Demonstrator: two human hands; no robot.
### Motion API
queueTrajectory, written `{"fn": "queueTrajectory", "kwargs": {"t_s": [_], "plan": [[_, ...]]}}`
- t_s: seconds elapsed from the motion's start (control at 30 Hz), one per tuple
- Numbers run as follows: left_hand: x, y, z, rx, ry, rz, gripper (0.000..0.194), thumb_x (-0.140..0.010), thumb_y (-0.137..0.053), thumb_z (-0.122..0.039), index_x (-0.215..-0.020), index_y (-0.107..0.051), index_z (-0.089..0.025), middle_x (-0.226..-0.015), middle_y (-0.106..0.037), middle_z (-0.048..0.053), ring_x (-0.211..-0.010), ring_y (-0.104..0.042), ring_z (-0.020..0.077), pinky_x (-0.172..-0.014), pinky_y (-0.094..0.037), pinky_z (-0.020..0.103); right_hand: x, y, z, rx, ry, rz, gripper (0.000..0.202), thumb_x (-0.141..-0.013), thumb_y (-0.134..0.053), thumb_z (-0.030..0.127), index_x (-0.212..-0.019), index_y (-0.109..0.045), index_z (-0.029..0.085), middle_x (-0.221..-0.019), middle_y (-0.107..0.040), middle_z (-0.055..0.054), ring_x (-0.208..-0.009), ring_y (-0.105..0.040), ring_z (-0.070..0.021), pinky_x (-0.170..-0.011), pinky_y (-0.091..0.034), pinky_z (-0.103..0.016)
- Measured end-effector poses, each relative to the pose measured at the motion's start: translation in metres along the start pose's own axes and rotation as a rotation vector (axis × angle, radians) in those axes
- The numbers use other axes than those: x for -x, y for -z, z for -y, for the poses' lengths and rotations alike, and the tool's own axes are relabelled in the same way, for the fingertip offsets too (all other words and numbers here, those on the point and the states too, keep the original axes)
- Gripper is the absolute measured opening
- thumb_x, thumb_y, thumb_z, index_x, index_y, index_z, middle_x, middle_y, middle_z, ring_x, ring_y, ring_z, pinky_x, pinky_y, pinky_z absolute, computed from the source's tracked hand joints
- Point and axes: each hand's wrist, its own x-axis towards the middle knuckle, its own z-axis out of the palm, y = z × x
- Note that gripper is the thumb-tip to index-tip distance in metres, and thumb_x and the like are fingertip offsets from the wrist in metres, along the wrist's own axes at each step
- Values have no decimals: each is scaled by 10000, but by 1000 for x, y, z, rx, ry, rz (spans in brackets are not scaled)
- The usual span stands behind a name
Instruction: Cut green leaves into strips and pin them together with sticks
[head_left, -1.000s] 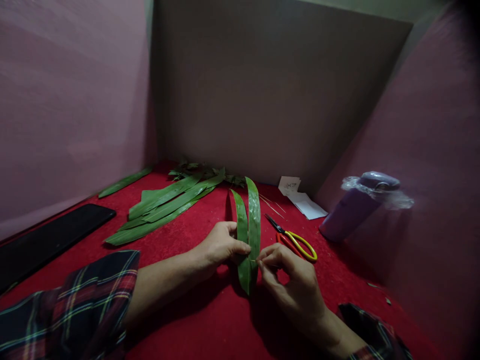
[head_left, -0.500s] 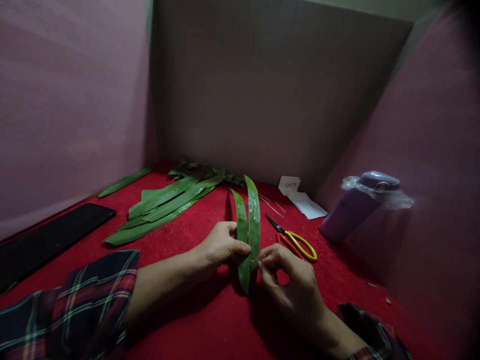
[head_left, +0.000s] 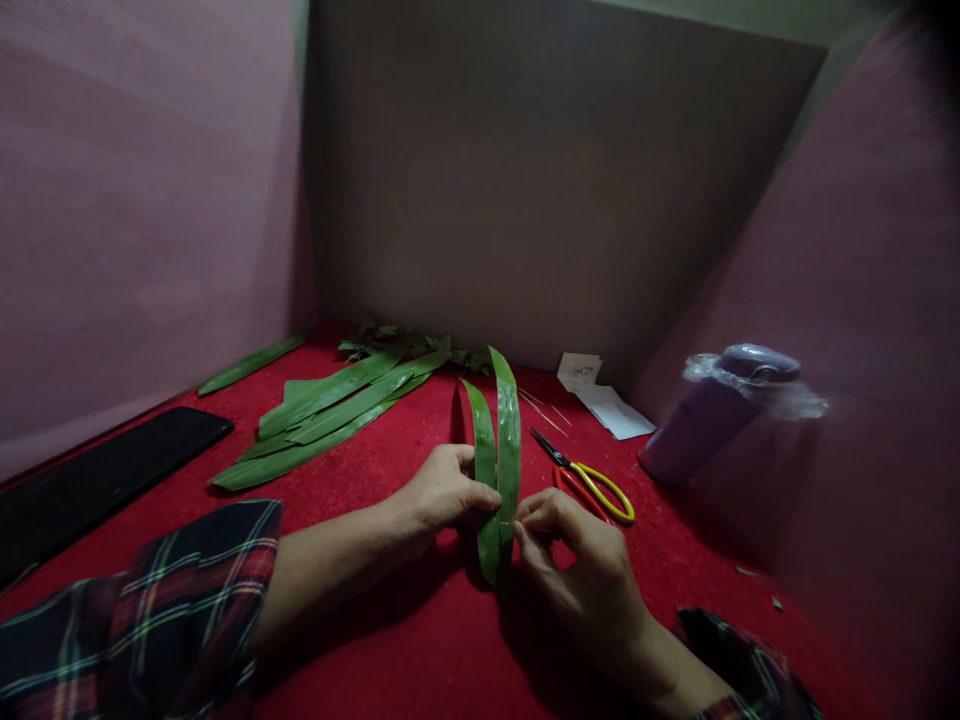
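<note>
My left hand (head_left: 442, 490) grips two long green leaf strips (head_left: 508, 420) side by side, its thumb pressed across their lower part. The strips stand up from the hand, and their lower ends overlap. At their right edge, my right hand (head_left: 577, 545) is closed in a pinch on a thin pale stick (head_left: 505, 523), a short length of which shows across the leaf. Most of the stick is hidden by the fingers and the leaf. Just beyond my right hand lie scissors (head_left: 589, 485) with one yellow and one red handle.
Several loose long leaves (head_left: 337, 410) lie at the back left of the red cloth (head_left: 390, 640). A black phone-like slab (head_left: 112, 475) is at the left. Thin sticks (head_left: 544, 410) and white papers (head_left: 615, 410) lie at the back; a purple bottle (head_left: 697, 420) stands at the right.
Almost nothing differs. My right fingertips have shifted very slightly at the leaf edge, and the view has moved a touch. Both hands keep their hold.
</note>
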Motion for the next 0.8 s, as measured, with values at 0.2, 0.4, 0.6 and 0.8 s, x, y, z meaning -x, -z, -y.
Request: {"fn": "queueTrajectory", "kwargs": {"t_s": [0.2, 0.4, 0.6, 0.8], "plan": [[-2, 1, 2, -8, -3, 8, 234, -509, -634, -93, -734, -570, -91, -573, -583, 1, -448, -519, 100, -406, -372, 197, -1, 0, 3, -8, 18, -5, 164, -795, -491, 38, -713, -492, 180, -721, -562, -25, -638, -551, -137, -571, -452, -262], [0, 0, 0, -17, 27, 18, 232, -519, -617, -75, -745, -567, -93, -574, -579, 1, -427, -494, 80, -389, -347, 182, 1, -1, 1, -21, 4, -9, 159, -796, -518, 52, -707, -491, 182, -719, -565, -20, -622, -550, -129, -558, -452, -252], [-1, 2, 2, -18, 26, 33, 227, -530, -604, -69, -754, -578, -90, -588, -582, 9, -430, -490, 78, -392, -333, 182, 0, 0, 2, -26, 16, 5, 163, -799, -499, 40, -716, -495, 180, -725, -566, -26, -654, -561, -137, -585, -462, -260], [-2, 3, 5, 8, 24, 47, 211, -519, -601, -61, -726, -574, -94, -552, -563, -7, -420, -475, 70, -384, -318, 173, 1, -2, 2, 32, 43, 14, 156, -807, -507, 57, -727, -474, 188, -731, -555, -24, -637, -547, -136, -576, -444, -258]]}}
